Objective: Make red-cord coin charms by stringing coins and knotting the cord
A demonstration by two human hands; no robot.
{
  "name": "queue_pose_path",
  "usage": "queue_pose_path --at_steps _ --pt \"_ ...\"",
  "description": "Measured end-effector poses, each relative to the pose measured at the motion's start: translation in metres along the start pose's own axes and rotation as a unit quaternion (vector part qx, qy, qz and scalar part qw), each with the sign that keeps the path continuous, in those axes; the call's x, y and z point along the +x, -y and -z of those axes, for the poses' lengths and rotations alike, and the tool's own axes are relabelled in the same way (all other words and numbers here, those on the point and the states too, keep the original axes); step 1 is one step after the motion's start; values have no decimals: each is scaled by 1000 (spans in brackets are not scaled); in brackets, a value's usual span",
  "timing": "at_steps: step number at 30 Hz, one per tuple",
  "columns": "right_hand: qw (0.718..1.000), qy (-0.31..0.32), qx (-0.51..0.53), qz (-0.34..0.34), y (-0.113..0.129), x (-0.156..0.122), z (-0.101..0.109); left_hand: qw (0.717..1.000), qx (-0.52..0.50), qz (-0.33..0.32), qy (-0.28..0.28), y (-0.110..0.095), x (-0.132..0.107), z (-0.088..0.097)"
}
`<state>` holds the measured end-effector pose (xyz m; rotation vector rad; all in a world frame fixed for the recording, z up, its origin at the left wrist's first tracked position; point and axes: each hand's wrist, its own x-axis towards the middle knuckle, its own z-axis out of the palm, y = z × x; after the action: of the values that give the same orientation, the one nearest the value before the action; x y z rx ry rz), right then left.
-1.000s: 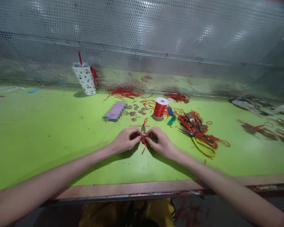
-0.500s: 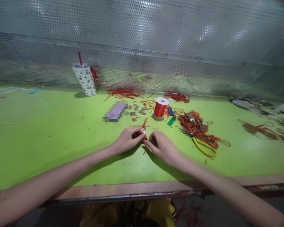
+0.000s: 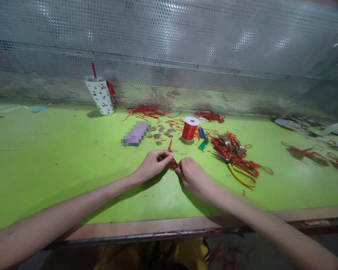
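Between my hands, close over the green table, is a red cord strung with coins, its knotted end pointing away from me. My left hand pinches the coin part between thumb and fingertips. My right hand is closed with its fingertips on the red cord just to the right. The fingers hide part of the coins and the knot. Several loose coins lie beyond my left hand. A spool of red cord stands upright behind my right hand.
Yellow-handled scissors lie right of my right hand, against a pile of corded coins. Green and blue lighter-like pieces lie by the spool. A purple blurred object, a patterned tumbler and red cord scraps are farther back.
My right hand's fingers have curled in, and the red cord is now bunched between both hands instead of its tail hanging toward me. My left hand keeps its pinch.
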<state>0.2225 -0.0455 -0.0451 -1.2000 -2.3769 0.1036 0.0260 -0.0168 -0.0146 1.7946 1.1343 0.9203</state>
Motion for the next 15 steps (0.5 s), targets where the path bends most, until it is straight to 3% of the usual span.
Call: queue_pose_path --at_steps 4,8,15 --pt "1000 15 20 13 0 2 8 1000 -13 3 -10 1 1 1" --pt "994 41 103 -9 -1 8 18 999 -32 10 -14 2 3 3" --pt "957 83 266 -77 1 20 30 997 -59 38 -38 8 7 10"
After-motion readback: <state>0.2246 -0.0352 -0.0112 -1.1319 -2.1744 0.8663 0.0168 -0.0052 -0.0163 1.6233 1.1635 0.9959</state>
